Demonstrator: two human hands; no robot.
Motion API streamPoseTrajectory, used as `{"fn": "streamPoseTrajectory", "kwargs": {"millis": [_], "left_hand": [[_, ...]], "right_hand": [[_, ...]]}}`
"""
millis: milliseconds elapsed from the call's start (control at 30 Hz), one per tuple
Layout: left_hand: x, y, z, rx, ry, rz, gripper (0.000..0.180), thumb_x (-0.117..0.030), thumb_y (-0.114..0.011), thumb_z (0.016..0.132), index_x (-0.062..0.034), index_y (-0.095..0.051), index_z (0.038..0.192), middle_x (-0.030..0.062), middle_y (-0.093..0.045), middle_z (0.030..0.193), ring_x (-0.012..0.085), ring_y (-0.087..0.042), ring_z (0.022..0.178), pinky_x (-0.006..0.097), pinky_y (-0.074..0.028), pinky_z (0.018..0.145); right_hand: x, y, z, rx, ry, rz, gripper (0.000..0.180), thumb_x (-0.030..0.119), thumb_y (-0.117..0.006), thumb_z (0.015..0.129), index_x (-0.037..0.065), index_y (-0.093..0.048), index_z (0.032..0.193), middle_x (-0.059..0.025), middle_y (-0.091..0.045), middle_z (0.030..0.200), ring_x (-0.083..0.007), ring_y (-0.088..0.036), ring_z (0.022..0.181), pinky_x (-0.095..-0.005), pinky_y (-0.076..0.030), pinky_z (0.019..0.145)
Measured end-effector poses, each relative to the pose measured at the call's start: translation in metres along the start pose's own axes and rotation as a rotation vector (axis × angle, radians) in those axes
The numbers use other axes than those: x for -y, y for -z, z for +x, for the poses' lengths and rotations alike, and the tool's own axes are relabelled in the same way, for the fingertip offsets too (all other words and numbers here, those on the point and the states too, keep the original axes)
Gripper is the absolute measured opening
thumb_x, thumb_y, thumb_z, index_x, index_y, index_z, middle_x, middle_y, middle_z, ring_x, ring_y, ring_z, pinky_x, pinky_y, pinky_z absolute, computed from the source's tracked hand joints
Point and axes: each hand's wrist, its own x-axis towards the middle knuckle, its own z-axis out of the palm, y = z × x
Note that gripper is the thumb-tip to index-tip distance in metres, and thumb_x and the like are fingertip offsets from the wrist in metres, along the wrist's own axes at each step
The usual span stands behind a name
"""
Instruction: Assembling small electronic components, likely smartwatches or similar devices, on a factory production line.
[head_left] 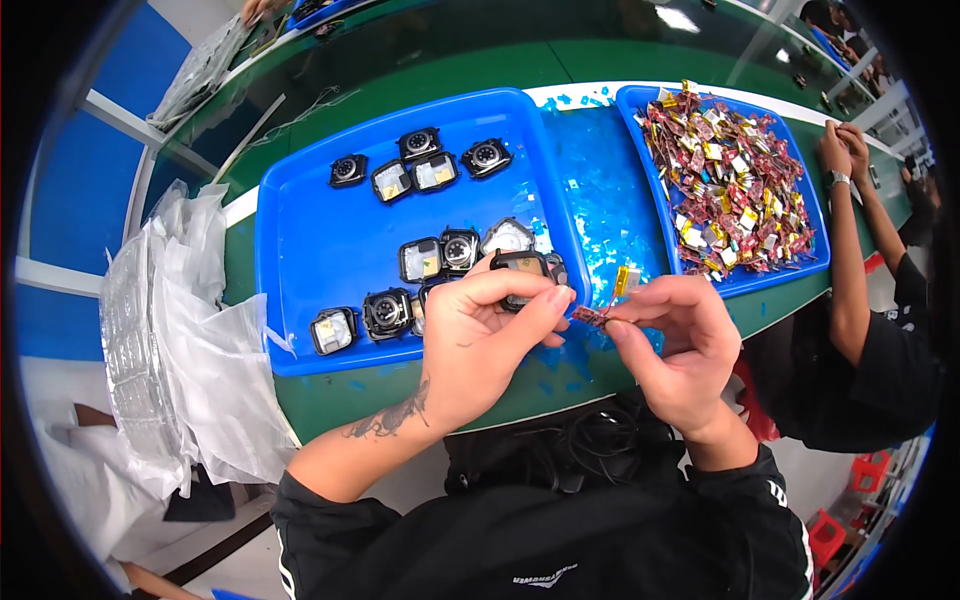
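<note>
My left hand (pixel 478 345) is closed around a black smartwatch case (pixel 520 263), held over the right edge of the large blue tray (pixel 300 250). Thumb and fingers of my right hand (pixel 685 350) pinch a small red circuit board (pixel 588 316). A silver battery with a yellow end (pixel 627 281) hangs by thin wires from that board, just above the right fingers. The two hands are close together. Several more black watch cases lie in the tray, among them one with a round sensor back (pixel 386 314) and one with a pale inside (pixel 334 330). Fingers hide part of the held case.
A second blue tray (pixel 668 225) at the right is heaped with red circuit boards and batteries (pixel 725 170). Blue film scraps (pixel 605 190) cover the strip between the trays. Wrapped white sheets (pixel 190 350) stand at the left. A co-worker's hands (pixel 845 150) are at the far right.
</note>
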Motion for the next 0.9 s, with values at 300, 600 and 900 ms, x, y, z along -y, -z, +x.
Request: {"fn": "streamPoseTrajectory", "kwargs": {"millis": [300,600,900], "left_hand": [[0.004,-0.003,-0.003,-0.022,-0.089,0.099,0.014,-0.003,-0.066,0.089,0.0075,-0.068,0.098,0.0075,-0.068,0.084,0.0097,-0.066,0.074,0.019,-0.051,0.068],[0.004,-0.003,-0.006,0.014,-0.110,0.093,0.010,-0.002,-0.062,0.091,0.0064,-0.065,0.095,0.0175,-0.064,0.104,0.0191,-0.067,0.082,0.032,-0.058,0.068],[0.009,0.002,-0.005,0.105,-0.217,-0.096,0.007,0.002,-0.059,0.090,0.0056,-0.062,0.095,0.0194,-0.057,0.113,0.0252,-0.066,0.095,0.036,-0.057,0.080]], "right_hand": [[0.009,0.008,-0.001,0.116,-0.285,0.154,0.033,-0.009,-0.064,0.083,-0.005,-0.052,0.114,-0.0112,-0.065,0.098,-0.0171,-0.068,0.095,-0.0252,-0.056,0.077],[0.009,0.014,-0.002,0.113,-0.354,0.139,0.019,-0.005,-0.064,0.086,-0.003,-0.056,0.103,-0.0090,-0.065,0.095,-0.0169,-0.068,0.093,-0.0247,-0.054,0.074],[0.009,-0.001,0.002,0.165,-0.442,0.370,0.021,-0.004,-0.069,0.082,0.001,-0.055,0.096,-0.0061,-0.064,0.093,-0.0111,-0.064,0.087,-0.0235,-0.054,0.075]]}}
